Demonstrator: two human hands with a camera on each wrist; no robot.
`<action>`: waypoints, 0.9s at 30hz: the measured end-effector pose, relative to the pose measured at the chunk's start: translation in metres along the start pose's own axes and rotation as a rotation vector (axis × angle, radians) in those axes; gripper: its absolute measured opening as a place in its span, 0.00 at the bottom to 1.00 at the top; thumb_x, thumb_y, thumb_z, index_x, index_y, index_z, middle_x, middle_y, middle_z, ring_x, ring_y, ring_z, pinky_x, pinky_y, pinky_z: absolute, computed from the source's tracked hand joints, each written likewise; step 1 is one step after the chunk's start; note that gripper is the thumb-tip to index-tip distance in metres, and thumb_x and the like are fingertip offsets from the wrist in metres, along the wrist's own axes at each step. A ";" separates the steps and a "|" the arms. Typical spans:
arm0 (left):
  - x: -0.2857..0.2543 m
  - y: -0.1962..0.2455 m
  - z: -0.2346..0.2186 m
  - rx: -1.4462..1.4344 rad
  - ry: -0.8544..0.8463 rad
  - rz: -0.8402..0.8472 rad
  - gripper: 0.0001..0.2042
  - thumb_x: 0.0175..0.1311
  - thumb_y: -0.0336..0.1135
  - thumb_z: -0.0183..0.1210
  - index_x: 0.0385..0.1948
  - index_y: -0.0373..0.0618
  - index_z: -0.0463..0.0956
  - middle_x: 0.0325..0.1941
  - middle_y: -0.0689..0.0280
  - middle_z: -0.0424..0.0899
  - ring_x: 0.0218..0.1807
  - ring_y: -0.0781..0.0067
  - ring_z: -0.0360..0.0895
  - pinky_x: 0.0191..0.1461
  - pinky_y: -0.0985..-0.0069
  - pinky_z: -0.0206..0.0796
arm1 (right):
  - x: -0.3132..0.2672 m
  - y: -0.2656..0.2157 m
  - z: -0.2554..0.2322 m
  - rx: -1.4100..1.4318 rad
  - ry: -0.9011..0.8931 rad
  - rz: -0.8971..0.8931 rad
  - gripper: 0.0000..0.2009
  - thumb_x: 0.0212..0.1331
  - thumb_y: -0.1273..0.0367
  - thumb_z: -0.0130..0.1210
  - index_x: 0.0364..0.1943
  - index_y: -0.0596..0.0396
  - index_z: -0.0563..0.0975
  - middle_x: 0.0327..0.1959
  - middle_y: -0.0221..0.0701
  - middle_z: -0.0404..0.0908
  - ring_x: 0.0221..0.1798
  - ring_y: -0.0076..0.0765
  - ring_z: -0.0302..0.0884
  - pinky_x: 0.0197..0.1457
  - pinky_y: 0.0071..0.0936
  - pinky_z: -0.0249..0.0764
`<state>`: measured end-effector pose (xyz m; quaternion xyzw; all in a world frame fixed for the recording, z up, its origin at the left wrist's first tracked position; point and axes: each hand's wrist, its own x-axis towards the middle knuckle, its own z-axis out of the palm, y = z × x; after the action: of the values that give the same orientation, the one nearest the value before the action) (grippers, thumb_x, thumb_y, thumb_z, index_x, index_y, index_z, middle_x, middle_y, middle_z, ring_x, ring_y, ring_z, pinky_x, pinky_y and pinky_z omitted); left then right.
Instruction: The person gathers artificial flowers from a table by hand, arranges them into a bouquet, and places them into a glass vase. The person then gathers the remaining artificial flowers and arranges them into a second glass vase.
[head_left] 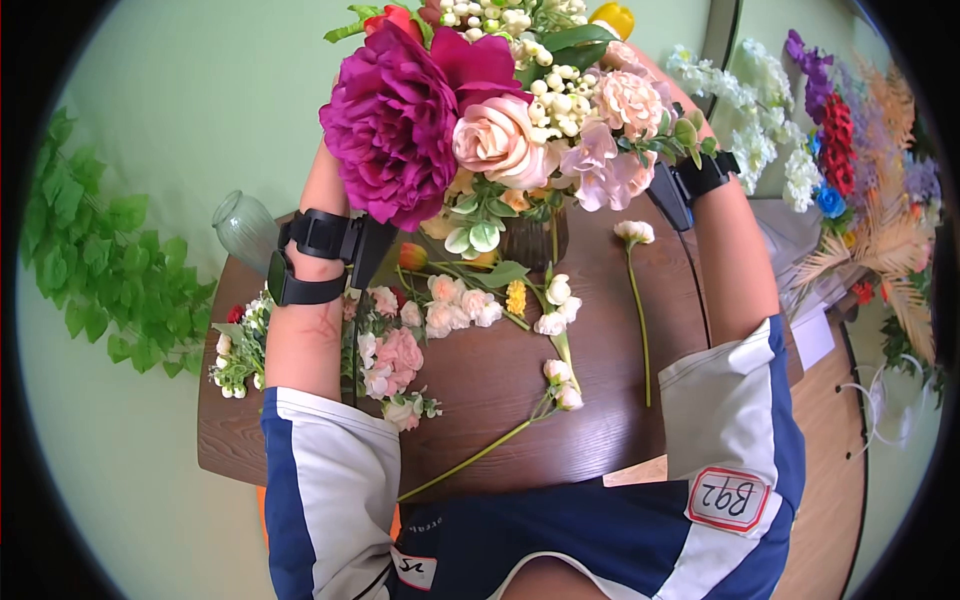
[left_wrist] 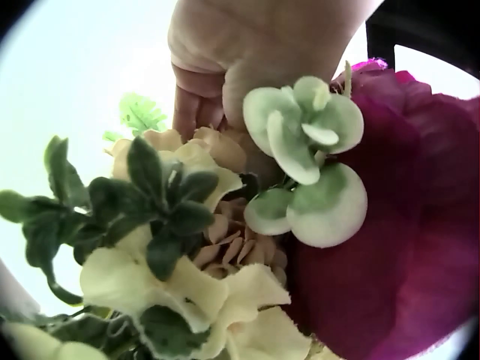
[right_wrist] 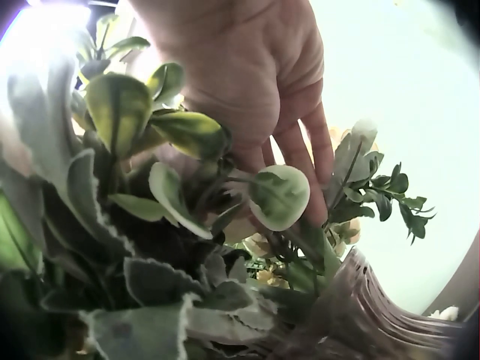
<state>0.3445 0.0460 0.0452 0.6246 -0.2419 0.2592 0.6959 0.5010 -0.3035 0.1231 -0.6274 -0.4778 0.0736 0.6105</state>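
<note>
A large mixed flower arrangement stands in a ribbed glass vase (head_left: 535, 240) and fills the top of the head view. It has a magenta peony (head_left: 390, 130), a pale pink rose (head_left: 500, 140) and white berries (head_left: 560, 100). Both hands reach around its far side, hidden there by blooms. In the left wrist view my left hand (left_wrist: 255, 52) dips its fingers among cream blossoms (left_wrist: 150, 277) beside the peony; its fingertips are hidden. My right hand (right_wrist: 247, 82) reaches down with long, fairly straight fingers among leaves and stems, close above the vase's ribbed rim (right_wrist: 360, 292).
Loose flowers lie on the brown table (head_left: 480, 370), among them a single white-headed stem (head_left: 640, 310) and a long stem with pale buds (head_left: 470, 460). Pink blooms (head_left: 395, 360) lie at left. A clear glass vase (head_left: 245, 230) stands behind. More flowers (head_left: 850, 180) fill the right side.
</note>
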 end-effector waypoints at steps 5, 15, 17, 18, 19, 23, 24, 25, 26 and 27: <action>0.021 -0.002 -0.004 0.032 0.035 -0.015 0.17 0.67 0.35 0.40 0.54 0.38 0.63 0.53 0.57 0.71 0.54 0.66 0.70 0.54 0.71 0.66 | -0.003 0.006 0.007 0.244 -0.100 -0.106 0.18 0.58 0.69 0.49 0.54 0.57 0.67 0.48 0.30 0.73 0.48 0.22 0.70 0.51 0.21 0.69; -0.009 0.012 0.025 0.119 0.095 -0.021 0.16 0.67 0.35 0.41 0.52 0.37 0.64 0.52 0.57 0.72 0.53 0.67 0.71 0.52 0.71 0.67 | -0.035 -0.009 0.030 0.108 -0.165 -0.185 0.17 0.57 0.70 0.51 0.51 0.57 0.68 0.46 0.30 0.74 0.45 0.23 0.71 0.49 0.22 0.69; -0.009 0.013 0.031 0.136 0.109 -0.017 0.16 0.67 0.35 0.41 0.52 0.37 0.65 0.51 0.57 0.73 0.52 0.67 0.71 0.52 0.71 0.67 | -0.023 -0.013 0.040 0.078 -0.181 -0.204 0.17 0.56 0.70 0.51 0.51 0.57 0.69 0.46 0.30 0.74 0.45 0.23 0.71 0.48 0.22 0.69; -0.001 0.013 0.031 0.145 0.118 -0.017 0.16 0.67 0.35 0.41 0.52 0.37 0.65 0.51 0.57 0.73 0.52 0.67 0.71 0.52 0.72 0.67 | -0.043 -0.014 0.042 0.064 -0.190 -0.211 0.17 0.56 0.70 0.51 0.50 0.57 0.69 0.46 0.30 0.74 0.45 0.23 0.71 0.48 0.22 0.69; 0.037 0.007 0.034 0.154 0.126 -0.017 0.16 0.67 0.35 0.41 0.52 0.37 0.65 0.51 0.57 0.73 0.52 0.67 0.71 0.52 0.72 0.67 | -0.044 -0.016 0.047 0.051 -0.198 -0.218 0.17 0.56 0.70 0.52 0.50 0.57 0.69 0.45 0.30 0.74 0.45 0.23 0.71 0.48 0.22 0.69; 0.030 0.024 0.037 0.241 0.269 -0.017 0.16 0.67 0.36 0.41 0.48 0.35 0.68 0.47 0.57 0.76 0.50 0.69 0.72 0.51 0.73 0.66 | -0.046 -0.017 0.054 0.001 -0.221 -0.249 0.17 0.55 0.70 0.52 0.49 0.57 0.69 0.45 0.30 0.75 0.44 0.23 0.71 0.47 0.22 0.69; 0.028 0.035 0.042 0.306 0.402 -0.018 0.16 0.67 0.37 0.41 0.45 0.34 0.71 0.44 0.58 0.78 0.48 0.72 0.73 0.51 0.74 0.65 | -0.046 -0.017 0.054 -0.010 -0.227 -0.253 0.16 0.55 0.70 0.52 0.49 0.57 0.69 0.44 0.30 0.75 0.43 0.23 0.71 0.46 0.22 0.70; 0.030 0.044 0.047 0.307 0.402 -0.021 0.16 0.67 0.37 0.41 0.45 0.34 0.71 0.44 0.58 0.78 0.48 0.72 0.73 0.51 0.74 0.65 | -0.046 -0.015 0.054 -0.020 -0.232 -0.256 0.16 0.55 0.70 0.53 0.49 0.57 0.70 0.44 0.30 0.75 0.43 0.23 0.71 0.46 0.22 0.70; 0.032 0.056 0.055 0.412 0.491 0.100 0.16 0.67 0.39 0.42 0.44 0.36 0.73 0.43 0.59 0.78 0.48 0.73 0.73 0.52 0.75 0.63 | -0.045 -0.014 0.054 -0.029 -0.239 -0.258 0.16 0.55 0.70 0.53 0.49 0.58 0.70 0.44 0.30 0.75 0.43 0.23 0.71 0.46 0.22 0.70; 0.035 0.071 0.068 0.518 0.578 0.222 0.16 0.67 0.40 0.42 0.42 0.37 0.74 0.42 0.61 0.79 0.48 0.74 0.72 0.54 0.76 0.61 | -0.043 -0.013 0.054 -0.038 -0.246 -0.260 0.16 0.55 0.70 0.53 0.48 0.58 0.70 0.44 0.30 0.75 0.43 0.23 0.72 0.45 0.22 0.70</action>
<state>0.3223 -0.0131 0.1281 0.6507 -0.0291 0.5501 0.5226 0.4348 -0.2978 0.0993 -0.5581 -0.6272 0.0611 0.5398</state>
